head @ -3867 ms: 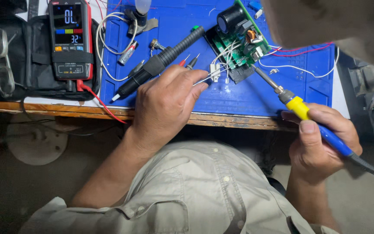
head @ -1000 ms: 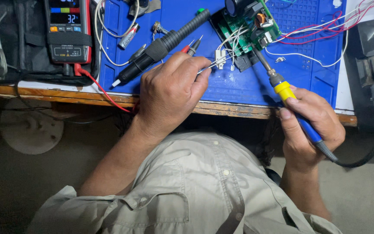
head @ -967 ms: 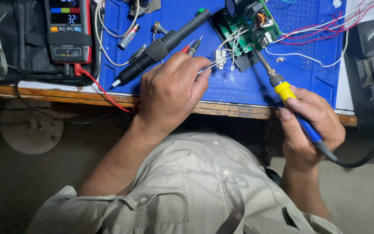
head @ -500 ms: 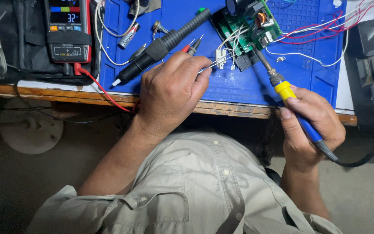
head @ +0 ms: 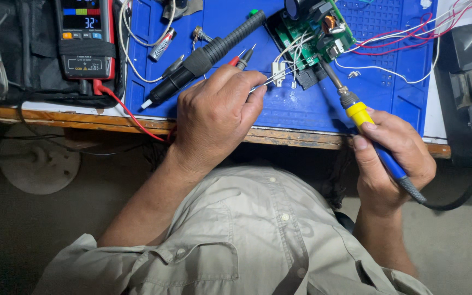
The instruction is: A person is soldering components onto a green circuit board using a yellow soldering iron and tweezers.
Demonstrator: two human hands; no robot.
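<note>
Nothing has shifted this last second: right hand stays clamped on the blue-and-yellow soldering iron, tip at the green circuit board; left hand pinches thin solder wire beside it, steady.

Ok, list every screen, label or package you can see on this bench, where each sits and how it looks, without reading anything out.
Multimeter: top left, on a black pouch; dark upright body, lit screen with coloured bars and pale digits, row of small buttons beneath.
Small tube: on the blue mat, right of the multimeter; slim, silvery, with a printed label, lying slanted.
No other screens or packages show; the green circuit board at top centre has markings too small to make out.
</note>
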